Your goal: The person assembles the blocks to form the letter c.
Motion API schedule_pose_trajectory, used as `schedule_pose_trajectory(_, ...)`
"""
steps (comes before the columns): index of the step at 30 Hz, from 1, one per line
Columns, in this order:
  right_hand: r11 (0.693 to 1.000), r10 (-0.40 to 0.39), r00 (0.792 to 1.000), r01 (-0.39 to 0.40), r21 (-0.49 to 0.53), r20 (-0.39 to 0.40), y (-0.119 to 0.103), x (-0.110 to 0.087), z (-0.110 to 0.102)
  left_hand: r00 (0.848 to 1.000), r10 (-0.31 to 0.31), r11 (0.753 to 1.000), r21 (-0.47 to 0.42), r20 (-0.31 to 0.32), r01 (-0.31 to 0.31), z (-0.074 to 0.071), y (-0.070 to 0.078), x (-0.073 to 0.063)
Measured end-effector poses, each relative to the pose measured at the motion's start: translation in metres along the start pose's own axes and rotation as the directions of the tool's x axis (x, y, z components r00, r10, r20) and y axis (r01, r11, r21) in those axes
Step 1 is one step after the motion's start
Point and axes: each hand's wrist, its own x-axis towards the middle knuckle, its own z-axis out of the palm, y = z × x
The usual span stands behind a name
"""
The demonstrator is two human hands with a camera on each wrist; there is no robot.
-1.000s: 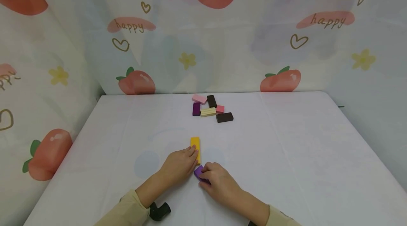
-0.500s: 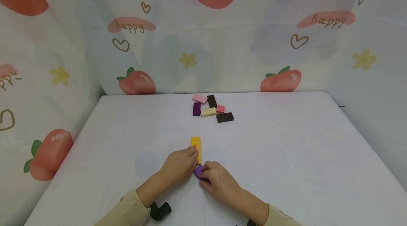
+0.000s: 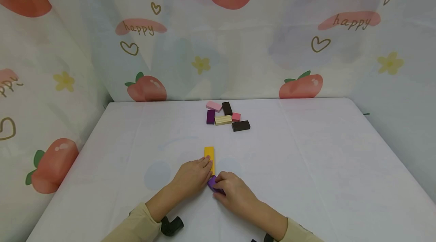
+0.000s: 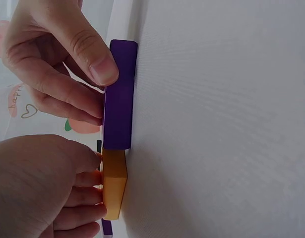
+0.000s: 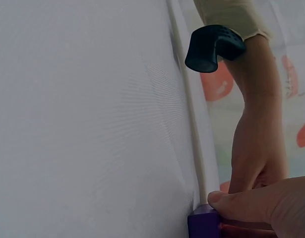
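On the white table a yellow block (image 3: 209, 152) lies lengthwise away from me. My left hand (image 3: 192, 175) rests on it, fingers extended over its top, seen also in the left wrist view on the yellow block (image 4: 114, 186). Just nearer to me, the right hand (image 3: 236, 194) pinches a purple block (image 3: 212, 183) between thumb and fingers. In the left wrist view the purple block (image 4: 121, 99) stands end against the yellow one, the right thumb (image 4: 103, 71) on its side. The right wrist view shows only one end of the purple block (image 5: 204, 224).
Farther back lies a cluster of blocks: a pink one (image 3: 214, 106), a dark purple one (image 3: 210, 117), a ridged cream one (image 3: 223, 120), a small coral one (image 3: 236, 117) and dark brown ones (image 3: 240, 125). A black camera mount (image 3: 172, 226) sits at the left wrist.
The right hand has nudged the purple block slightly forward and turned it a little, narrowing the gap to the yellow block's near end. The left hand has stayed in place.
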Motion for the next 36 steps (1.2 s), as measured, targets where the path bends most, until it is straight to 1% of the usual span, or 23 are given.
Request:
schedule_pose_trajectory(5, 1.000, 0.015, 1.000, -0.015, 0.024, 0.020, 0.003, 0.002, -0.001, 1.000, 0.004, 1.000, -0.007, 0.008, -0.004, 0.000, -0.001, 0.002)
schedule_pose_trajectory(9, 0.997, 0.043, 0.997, -0.047, 0.057, 0.058, 0.006, 0.006, -0.006, 1.000, 0.007, 1.000, -0.019, 0.007, -0.007, -0.002, -0.002, 0.005)
schedule_pose_trajectory(11, 0.996, 0.057, 0.997, -0.060, 0.063, 0.051, 0.008, 0.009, -0.010, 1.000, 0.012, 1.000, -0.022, -0.001, -0.012, -0.002, -0.003, 0.006)
schedule_pose_trajectory(13, 0.995, 0.085, 0.996, -0.086, 0.052, 0.026, 0.013, 0.014, -0.016, 1.000, 0.012, 1.000, -0.026, -0.006, -0.012, -0.002, -0.003, 0.008)
schedule_pose_trajectory(15, 0.991, 0.129, 0.992, -0.129, 0.038, -0.006, 0.018, 0.019, -0.022, 1.000, 0.011, 0.999, -0.032, -0.002, -0.011, -0.002, -0.004, 0.010)
schedule_pose_trajectory(18, 0.977, 0.215, 0.976, -0.214, 0.018, -0.040, 0.027, 0.028, -0.032, 1.000, 0.006, 0.999, -0.050, 0.012, -0.006, -0.002, -0.004, 0.011)
schedule_pose_trajectory(20, 0.969, 0.246, 0.968, -0.246, 0.008, -0.055, 0.033, 0.034, -0.037, 1.000, 0.009, 0.998, -0.060, 0.016, -0.008, -0.002, -0.005, 0.012)
schedule_pose_trajectory(25, 0.965, 0.260, 0.962, -0.262, -0.006, -0.086, 0.050, 0.049, -0.048, 1.000, 0.019, 0.997, -0.073, 0.007, -0.019, -0.003, -0.006, 0.011)
schedule_pose_trajectory(30, 0.955, 0.294, 0.954, -0.296, -0.023, -0.065, 0.070, 0.062, -0.053, 1.000, 0.011, 0.996, -0.089, 0.023, -0.009, -0.003, -0.007, 0.010)
schedule_pose_trajectory(33, 0.950, 0.309, 0.949, -0.310, -0.019, -0.057, 0.081, 0.068, -0.054, 0.999, -0.002, 0.995, -0.101, 0.048, 0.007, -0.003, -0.006, 0.010)
schedule_pose_trajectory(36, 0.942, 0.333, 0.942, -0.334, -0.013, -0.047, 0.092, 0.073, -0.054, 0.998, -0.009, 0.994, -0.106, 0.056, 0.015, -0.003, -0.005, 0.009)
